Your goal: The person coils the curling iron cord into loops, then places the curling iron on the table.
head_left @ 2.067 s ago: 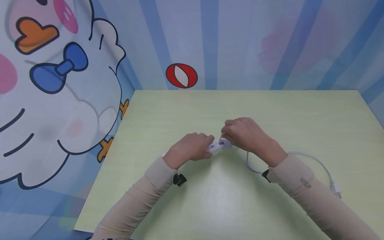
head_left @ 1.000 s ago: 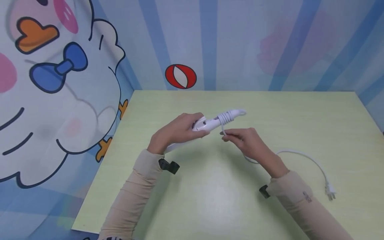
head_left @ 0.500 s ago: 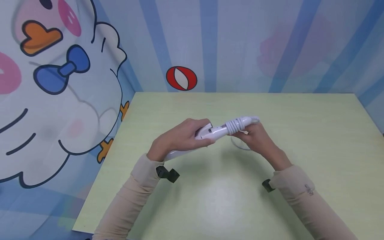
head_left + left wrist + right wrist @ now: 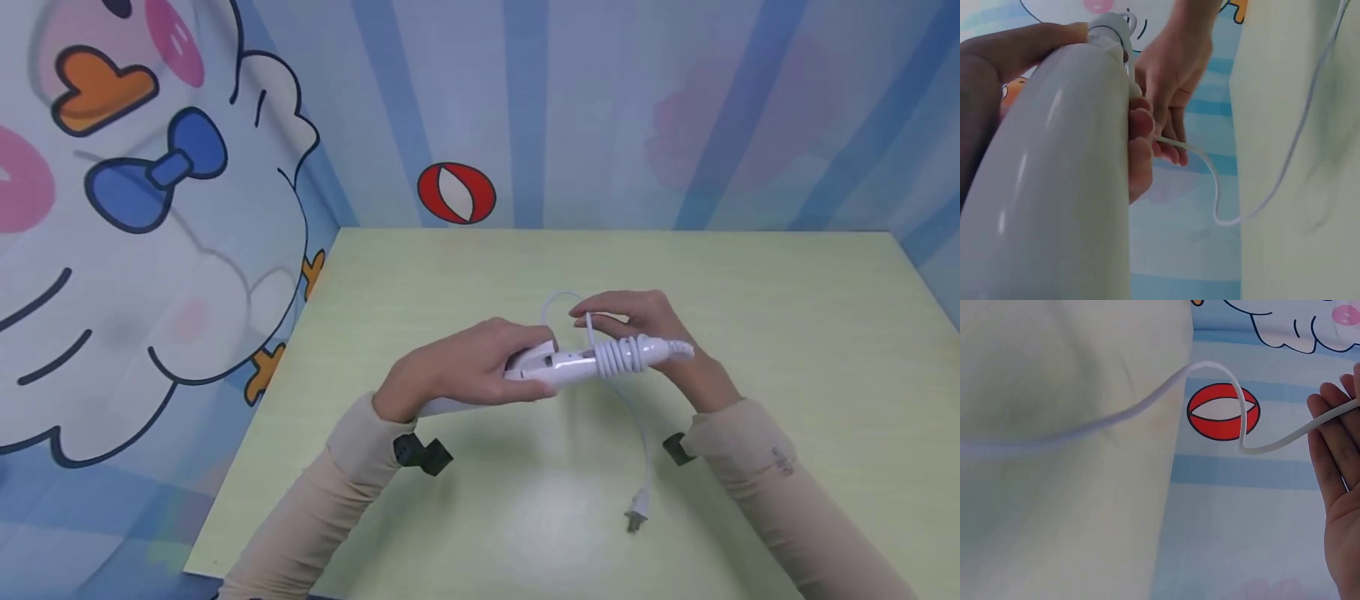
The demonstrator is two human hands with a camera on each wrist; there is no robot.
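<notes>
My left hand (image 4: 480,362) grips a white hair iron (image 4: 573,367), which is raised over the table and points right. White cord coils (image 4: 618,356) wrap round its end section. My right hand (image 4: 652,317) is just behind the coils. Its fingers (image 4: 1332,440) look straight in the right wrist view, and the loose cord (image 4: 1279,445) runs across them; the thumb is hidden. The left wrist view shows the iron's smooth white body (image 4: 1066,181) close up, with left fingers (image 4: 1140,150) curled round it. The free cord hangs below the iron to a two-prong plug (image 4: 637,504).
A pale green table (image 4: 450,500) lies beneath both hands. Behind it stands a blue striped wall (image 4: 600,117) with a red-and-white ball picture (image 4: 456,192). A printed cartoon bird (image 4: 172,275) covers the left side. Small black wrist cameras (image 4: 423,454) stick out at the cuffs.
The iron, held in my left hand, has risen and shifted right. My right hand has carried the cord round its end and now lies behind it. The plug has swung left toward the middle.
</notes>
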